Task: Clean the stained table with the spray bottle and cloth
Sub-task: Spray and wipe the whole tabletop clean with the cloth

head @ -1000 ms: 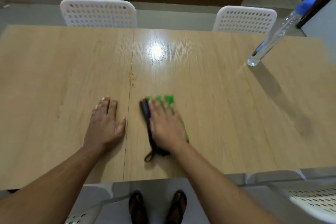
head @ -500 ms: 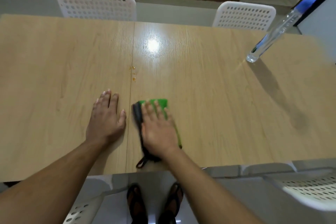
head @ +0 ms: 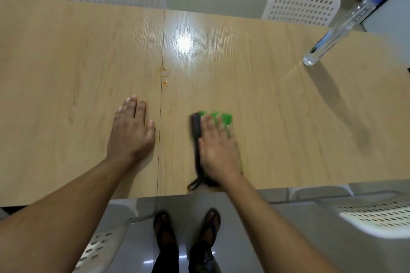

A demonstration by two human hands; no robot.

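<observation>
Wiping step: right hand (head: pixel 218 153) flat on green cloth (head: pixel 224 117), left hand (head: pixel 131 131) spread flat; orange stains (head: pixel 164 76) unwiped, likely next.

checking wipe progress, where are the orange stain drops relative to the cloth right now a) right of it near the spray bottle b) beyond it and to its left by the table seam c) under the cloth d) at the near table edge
b: the orange stain drops sit uncovered by the table seam, farther away than the green cloth under the right hand and to its left.
</observation>
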